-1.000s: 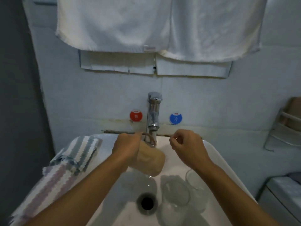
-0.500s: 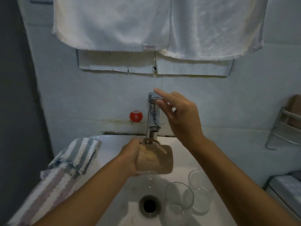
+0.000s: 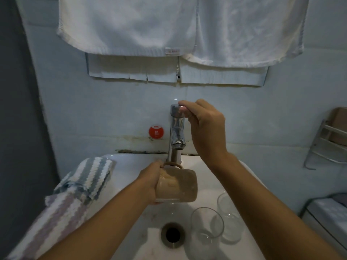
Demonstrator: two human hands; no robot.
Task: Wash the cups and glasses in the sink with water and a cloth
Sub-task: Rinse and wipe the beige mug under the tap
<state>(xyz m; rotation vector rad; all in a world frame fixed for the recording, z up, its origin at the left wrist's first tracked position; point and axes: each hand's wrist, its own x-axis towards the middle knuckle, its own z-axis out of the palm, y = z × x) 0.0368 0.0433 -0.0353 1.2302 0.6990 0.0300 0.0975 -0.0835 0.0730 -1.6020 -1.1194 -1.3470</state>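
Mug — left hand's curled grip

A tan mug is held on its side under the tap. Two clear glasses are stood upright, side by side, in the white sink; a striped cloth is draped over its left rim.
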